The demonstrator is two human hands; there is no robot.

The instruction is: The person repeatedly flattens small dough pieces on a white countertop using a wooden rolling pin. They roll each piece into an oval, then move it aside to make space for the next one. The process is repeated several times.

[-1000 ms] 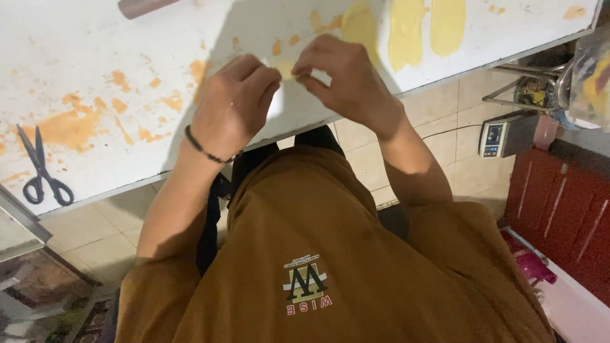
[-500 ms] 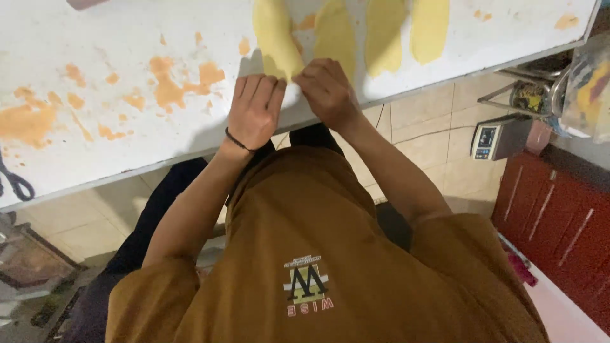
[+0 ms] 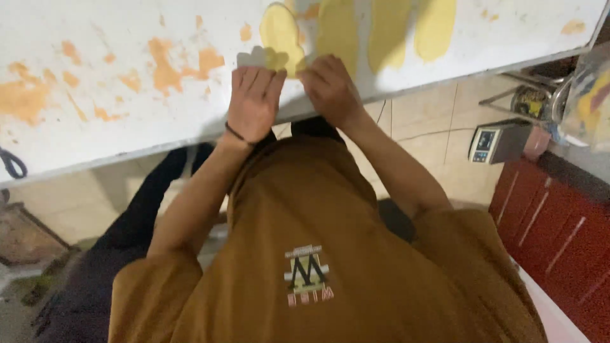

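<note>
A white table (image 3: 95, 136) stained with orange patches runs across the top of the view. Several flat yellow dough sheets lie on it. The nearest yellow dough sheet (image 3: 278, 35) ends right at my fingers. My left hand (image 3: 253, 101), with a black band on the wrist, lies stretched out, its fingertips on the sheet's near end. My right hand (image 3: 330, 89) is curled beside it, with its fingers on the same end. Below them I see my brown shirt.
More yellow sheets (image 3: 389, 28) lie to the right on the table. Black scissors (image 3: 13, 164) peek in at the left edge. On the tiled floor to the right are a small digital scale (image 3: 499, 141), a metal rack (image 3: 540, 95) and a red cabinet (image 3: 559, 222).
The view has swung right along the table. My hands, earlier working on a bare stained patch, now rest at the near end of a yellow sheet. The scissors have slid to the frame's left edge.
</note>
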